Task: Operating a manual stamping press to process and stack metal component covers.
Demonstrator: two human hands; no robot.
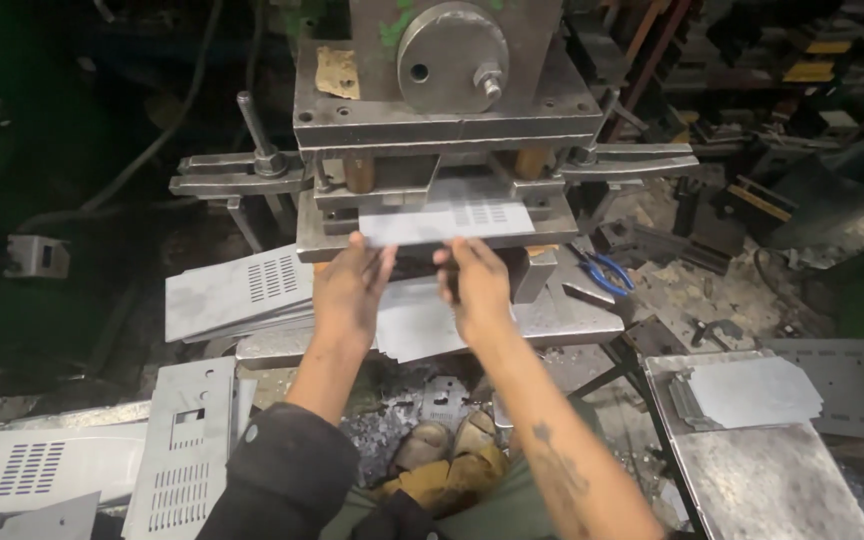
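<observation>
My left hand (pixel 350 287) and my right hand (pixel 474 283) both grip the near edge of a thin grey sheet-metal panel (pixel 447 222) with a patch of punched slots. The panel lies flat, pushed into the gap of a heavy steel press die (pixel 442 120) straight ahead. Its far part rests on the lower die block. Under my hands, more blank grey sheets (pixel 417 322) lie on the press table.
A stack of slotted panels (pixel 242 290) sits left of the press. Further punched panels (pixel 182 450) lie at lower left. A metal table (pixel 772 480) with cut blanks (pixel 752 392) stands at lower right. Blue-handled pliers (pixel 607 272) rest right of the die. Metal scrap covers the floor around my feet.
</observation>
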